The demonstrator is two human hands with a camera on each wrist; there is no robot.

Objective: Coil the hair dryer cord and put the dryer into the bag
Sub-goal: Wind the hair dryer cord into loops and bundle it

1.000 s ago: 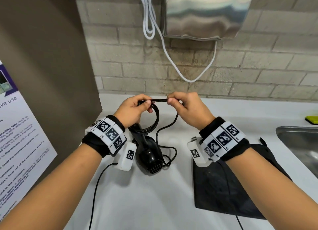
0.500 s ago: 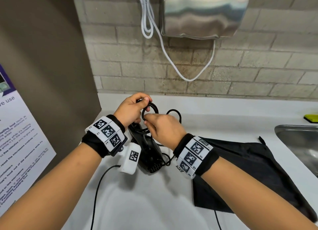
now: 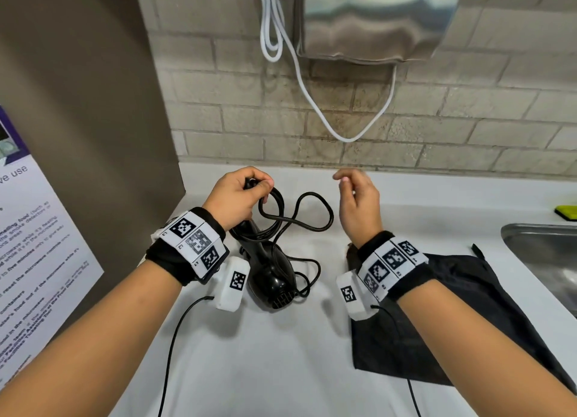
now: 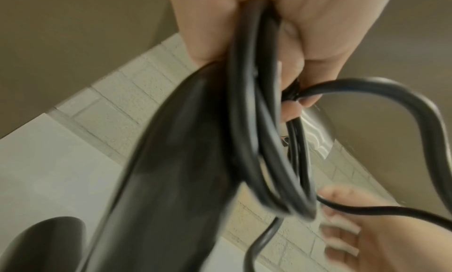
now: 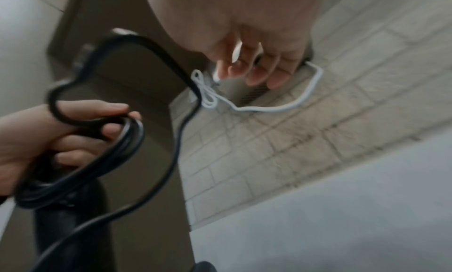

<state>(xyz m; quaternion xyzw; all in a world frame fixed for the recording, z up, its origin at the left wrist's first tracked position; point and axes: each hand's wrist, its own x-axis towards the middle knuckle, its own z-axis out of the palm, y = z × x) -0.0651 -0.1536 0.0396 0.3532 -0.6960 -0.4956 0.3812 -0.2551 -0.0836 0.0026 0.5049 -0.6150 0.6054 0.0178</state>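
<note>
The black hair dryer (image 3: 273,279) hangs nozzle-down just over the white counter, its handle (image 4: 171,150) up in my left hand (image 3: 237,198). That hand grips the handle top together with several loops of black cord (image 3: 271,210) (image 4: 254,121) (image 5: 97,160). One loose loop (image 3: 312,210) sticks out to the right. My right hand (image 3: 356,198) hovers right of that loop, fingers (image 5: 254,71) loosely curled and holding nothing. The black bag (image 3: 462,307) lies flat on the counter under my right forearm.
A steel hand dryer (image 3: 374,20) with a white cable (image 3: 312,98) hangs on the brick wall above. A steel sink (image 3: 543,254) is at the right, with a green sponge (image 3: 566,212) behind it. A brown partition with a poster (image 3: 37,229) closes off the left.
My right hand brought a length of cord to my left hand, let it go and drew back to the right. A new loose loop now hangs from my left hand.
</note>
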